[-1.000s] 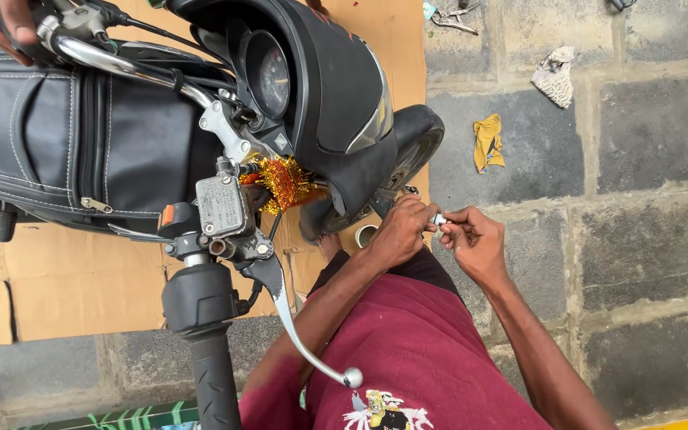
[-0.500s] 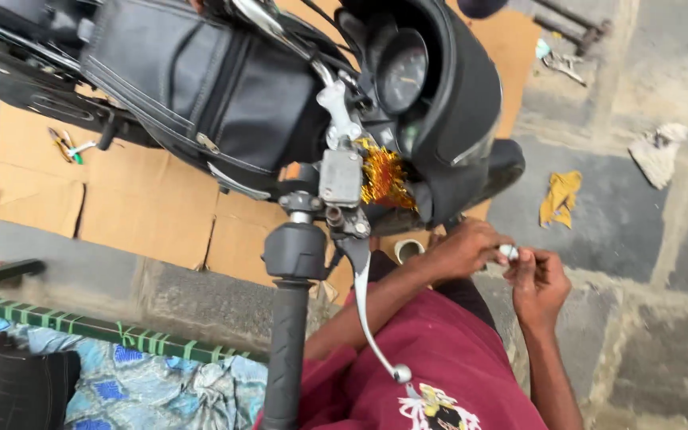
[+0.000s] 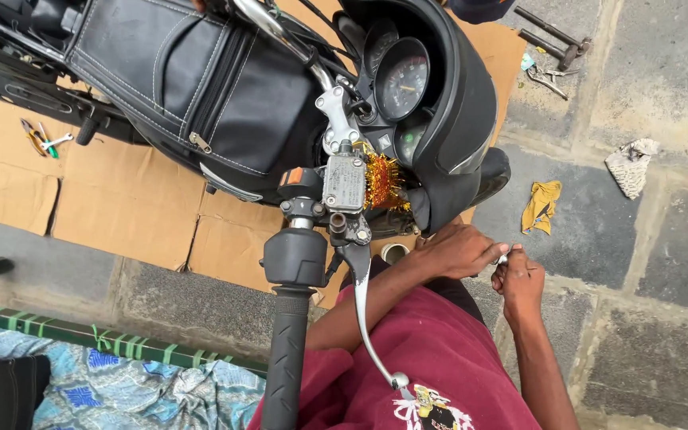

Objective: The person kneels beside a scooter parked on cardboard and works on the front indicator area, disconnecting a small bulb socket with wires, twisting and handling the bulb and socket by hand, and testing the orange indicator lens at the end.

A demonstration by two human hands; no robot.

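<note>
My left hand (image 3: 457, 251) and my right hand (image 3: 519, 280) meet just below the front of a black motorcycle (image 3: 447, 119), over the stone paving. Between their fingertips they pinch a small silver metal part (image 3: 504, 258). Both arms reach out from my maroon shirt (image 3: 431, 350). The bike's handlebar grip (image 3: 288, 350), silver brake lever (image 3: 364, 318) and brake fluid reservoir (image 3: 344, 183) hang close on the left of my left arm. An orange tinsel garland (image 3: 381, 181) is tied next to the reservoir.
The bike stands over flattened cardboard (image 3: 121, 207), a black tank bag (image 3: 201, 87) strapped on it. A hammer (image 3: 551, 40), pliers (image 3: 547, 77), a yellow rag (image 3: 541, 205) and a white rag (image 3: 631, 166) lie on the pavers. Screwdrivers (image 3: 41, 139) lie far left; a blue patterned cloth (image 3: 121, 390) at bottom left.
The view swung left and then partly back, and the bike sits higher and nearer in frame. Both hands have stayed together on the small metal part.
</note>
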